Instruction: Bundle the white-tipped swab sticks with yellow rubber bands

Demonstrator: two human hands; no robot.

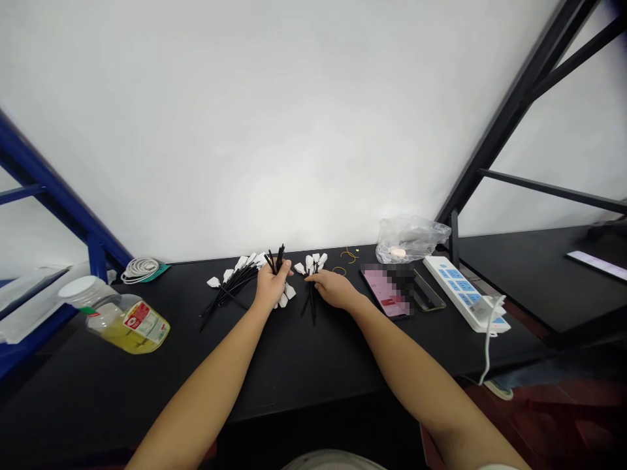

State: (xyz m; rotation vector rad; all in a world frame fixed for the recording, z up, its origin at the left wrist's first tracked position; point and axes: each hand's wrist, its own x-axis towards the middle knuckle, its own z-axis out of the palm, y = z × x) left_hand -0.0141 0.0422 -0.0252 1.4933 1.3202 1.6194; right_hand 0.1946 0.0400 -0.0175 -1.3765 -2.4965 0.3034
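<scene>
My left hand [270,283] is closed round a bundle of black sticks with white tips [277,258], their ends poking up above my fingers. A loose pile of the same sticks [234,281] fans out on the black table [294,359] to the left of that hand. My right hand [334,287] rests palm down on a smaller group of sticks [311,269], fingers pinching at them; what it grips is hidden. Two yellow rubber bands [349,256] lie just behind the right hand.
A phone [386,288] and a second dark phone [428,292] lie right of my hand, then a white power strip [465,292] and a crumpled plastic bag [410,237]. A bottle of yellow liquid [122,320] and a coiled white cable [140,269] lie left.
</scene>
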